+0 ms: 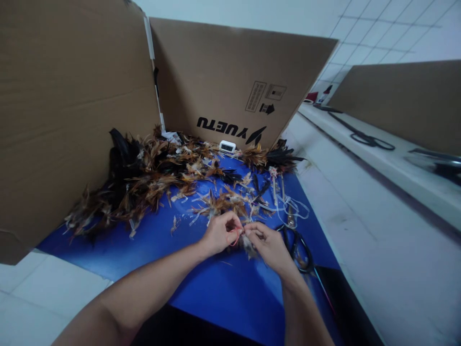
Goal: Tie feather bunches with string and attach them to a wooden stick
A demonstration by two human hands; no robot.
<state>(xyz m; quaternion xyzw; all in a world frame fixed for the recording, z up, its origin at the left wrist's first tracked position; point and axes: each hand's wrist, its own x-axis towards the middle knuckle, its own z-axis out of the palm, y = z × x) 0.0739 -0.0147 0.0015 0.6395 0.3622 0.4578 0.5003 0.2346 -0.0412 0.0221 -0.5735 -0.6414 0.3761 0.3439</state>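
My left hand (222, 232) is closed in a pinch on a thin red string (234, 242), which loops below its fingers. Close against it, my right hand (265, 244) pinches the base of a small greyish-brown feather bunch (248, 246) that hangs under the fingertips. The two hands meet just above the blue table surface (216, 288). Just beyond them lies a loose pile of brown feathers (226, 202). Black-handled scissors (300, 250) rest to the right of my right hand. Exactly how the string runs around the feather base is hidden by my fingers.
A large heap of brown and black feathers (154, 178) covers the table's left and back. Cardboard panels (223, 77) stand behind and at left. A small white display device (227, 146) sits at the back. White ties (288, 206) lie at right; another scissors (370, 139) is on a ledge.
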